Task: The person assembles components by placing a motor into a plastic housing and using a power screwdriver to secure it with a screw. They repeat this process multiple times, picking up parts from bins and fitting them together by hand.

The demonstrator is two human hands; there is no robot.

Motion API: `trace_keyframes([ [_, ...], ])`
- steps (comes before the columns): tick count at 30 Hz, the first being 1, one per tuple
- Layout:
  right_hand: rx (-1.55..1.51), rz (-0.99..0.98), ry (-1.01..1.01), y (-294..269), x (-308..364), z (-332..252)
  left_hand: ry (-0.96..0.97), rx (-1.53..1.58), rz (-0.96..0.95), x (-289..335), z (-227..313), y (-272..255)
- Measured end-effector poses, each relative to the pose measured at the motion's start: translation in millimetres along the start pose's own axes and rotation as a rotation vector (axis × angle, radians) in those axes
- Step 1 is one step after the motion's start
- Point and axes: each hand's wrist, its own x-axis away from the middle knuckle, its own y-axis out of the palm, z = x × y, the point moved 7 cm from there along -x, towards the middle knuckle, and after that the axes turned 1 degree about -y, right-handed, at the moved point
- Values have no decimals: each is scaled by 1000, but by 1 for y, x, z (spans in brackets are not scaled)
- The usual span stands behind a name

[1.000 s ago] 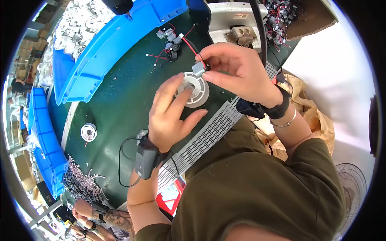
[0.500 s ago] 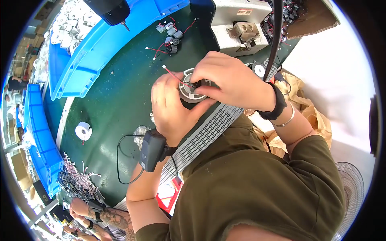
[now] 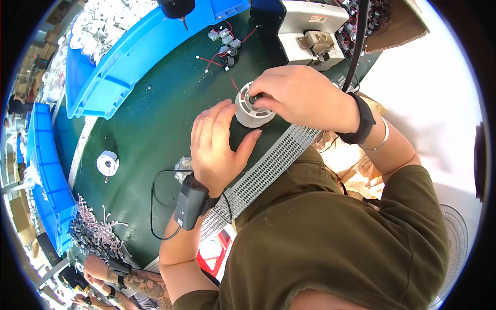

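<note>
A round white plastic housing [image 3: 251, 120] with a slotted rim stands on the green table in front of me. From above, my right hand [image 3: 307, 98] reaches over it, thumb and fingers pinching a small dark motor [image 3: 256, 99] at its centre. A red wire [image 3: 233, 81] sticks out beyond the housing's far side. Beside the housing, my left hand [image 3: 216, 147] is open, thumb and fingers apart, holding nothing. Its fingertips are close to the housing's left side; whether they touch it I cannot tell.
Several wired motors [image 3: 227, 46] lie at the far side, near a metal press fixture [image 3: 315, 39]. A screwdriver [image 3: 178, 8] hangs over a blue bin [image 3: 113, 77] of white parts. Another white housing [image 3: 107, 164] and a wire pile [image 3: 98, 230] are leftward. A co-worker's hand [image 3: 95, 267] shows lower left.
My left hand has let go of the housing and opened, drawing back to the left. The housing has shifted slightly right, and the red wire now shows less. My right hand keeps its pinch.
</note>
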Motion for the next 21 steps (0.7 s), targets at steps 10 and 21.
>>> trace_keyframes([
  [10,35,127,-184,2,8,0,99,35,-65,-3,0,0],
  [21,-490,809,-54,-75,-29,13,182,-84,-22,-19,12,8],
])
